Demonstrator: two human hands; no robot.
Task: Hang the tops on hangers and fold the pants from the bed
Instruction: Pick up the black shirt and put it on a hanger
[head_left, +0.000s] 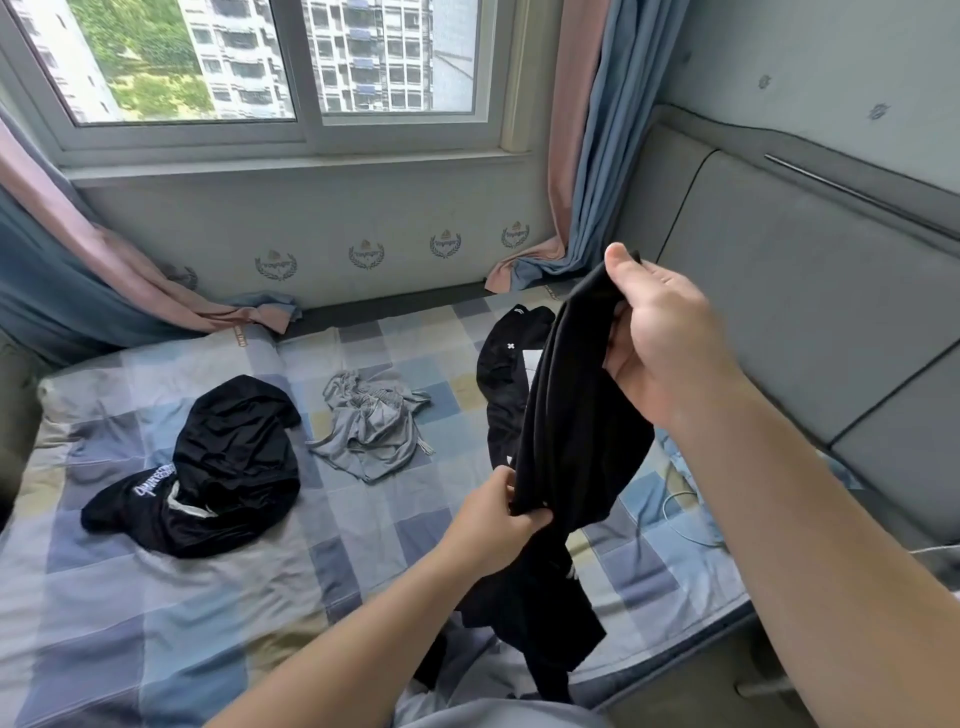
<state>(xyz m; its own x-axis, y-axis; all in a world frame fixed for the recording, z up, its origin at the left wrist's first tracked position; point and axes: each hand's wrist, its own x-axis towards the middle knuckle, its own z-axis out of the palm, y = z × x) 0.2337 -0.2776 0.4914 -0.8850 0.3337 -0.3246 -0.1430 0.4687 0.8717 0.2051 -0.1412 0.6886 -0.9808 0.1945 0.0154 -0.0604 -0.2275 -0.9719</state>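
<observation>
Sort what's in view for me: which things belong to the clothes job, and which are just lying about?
Part of the job: black fabric garment gripped by left hand and right hand; crumpled black garment with white lettering; crumpled grey garment; black garment with white marks.
Lying about: thin white cable; pink and blue curtains; grey padded headboard.

Ahead of me: sliding window (249, 62), white frame, daylight coming in; apt towers (363, 52) and green trees (140, 52) outside. Below the sill, pale wall (311, 208) w/ a row of gold crest emblems (366, 254). Pink-and-blue curtains both sides: left curtain (62, 249) drapes onto the far edge of the bed (156, 623), right curtain (592, 156) bunches in the corner. On my right, grey padded headboard (779, 312), patterned grey-blue wallpaper (831, 67) above it. Sheet is checked: blue, grey, cream squares.
</observation>
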